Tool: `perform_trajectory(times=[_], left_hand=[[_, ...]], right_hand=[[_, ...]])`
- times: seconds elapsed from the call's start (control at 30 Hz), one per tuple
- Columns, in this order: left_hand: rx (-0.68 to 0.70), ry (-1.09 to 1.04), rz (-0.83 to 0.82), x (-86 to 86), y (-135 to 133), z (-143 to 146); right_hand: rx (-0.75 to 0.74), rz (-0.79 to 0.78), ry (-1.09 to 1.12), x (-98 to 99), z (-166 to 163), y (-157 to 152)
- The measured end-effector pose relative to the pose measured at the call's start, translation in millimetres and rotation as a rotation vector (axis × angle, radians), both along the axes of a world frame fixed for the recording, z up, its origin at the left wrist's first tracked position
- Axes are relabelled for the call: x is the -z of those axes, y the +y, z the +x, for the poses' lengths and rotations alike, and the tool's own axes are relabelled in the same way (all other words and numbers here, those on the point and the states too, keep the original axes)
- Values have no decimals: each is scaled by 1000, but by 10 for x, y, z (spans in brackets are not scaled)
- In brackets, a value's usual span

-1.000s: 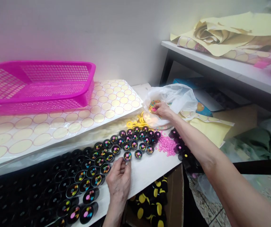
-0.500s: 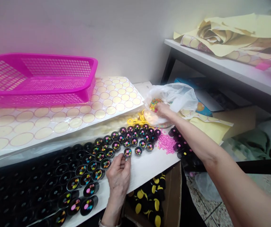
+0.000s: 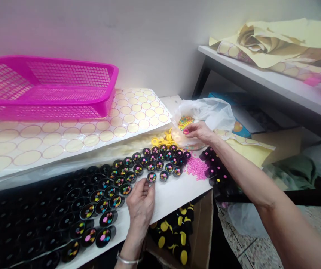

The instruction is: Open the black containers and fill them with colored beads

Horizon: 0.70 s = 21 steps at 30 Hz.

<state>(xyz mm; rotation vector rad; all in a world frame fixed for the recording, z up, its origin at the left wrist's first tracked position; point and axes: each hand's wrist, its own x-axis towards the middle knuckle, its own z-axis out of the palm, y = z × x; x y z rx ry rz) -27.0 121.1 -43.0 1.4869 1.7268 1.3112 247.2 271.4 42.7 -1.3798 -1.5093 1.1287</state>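
Note:
My left hand [image 3: 140, 203] has its fingers closed on the near side of a small round black cup [image 3: 151, 177] with coloured beads inside, standing on the white tabletop. My right hand [image 3: 201, 132] is pinched at the mouth of a white plastic bag [image 3: 216, 112]. Small coloured beads, one pinkish-red, show at its fingertips. Inside the bag lies a heap of multicoloured beads [image 3: 185, 121]. Rows of similar black cups [image 3: 110, 191] stand around my left hand, many with beads and some with a pink piece on top. Loose pink pieces [image 3: 196, 168] lie to the right.
A pink basket [image 3: 73, 108] rests on sheets of round stickers [image 3: 132, 116] at the back left. Yellow rings [image 3: 156, 141] lie near the bag. Below the table edge, a cardboard box [image 3: 201, 228] holds yellow-and-black pieces. A shelf [image 3: 250, 74] with papers stands at right.
My right hand has drawn back slightly from the beads in the bag, and its pinched fingertips now show. My left hand stays at the same cup. The view has shifted slightly.

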Motion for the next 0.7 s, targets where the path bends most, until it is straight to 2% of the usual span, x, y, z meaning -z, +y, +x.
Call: perform_trajectory(times=[0.13, 0.27, 0.37, 0.5, 0.6, 0.7], left_hand=[[10, -14, -1, -11, -3, 7], [4, -30, -23, -31, -9, 13], [10, -42, -34, -58, -9, 20], [0, -34, -26, -75, -4, 23], [6, -29, -44, -63, -4, 20], [10, -37, -61, -57, -9, 24]], right_hand=[[-138, -66, -58, -112, -130, -270], [-262, -114, -178, -114, -186, -416], [-327, 29, -407, -92, -194, -438], [-434, 287, -879, -125, -246, -467], [-474, 347, -1134, -184, -326, -508], [-515, 355, -1277, -232, -419, -534]])
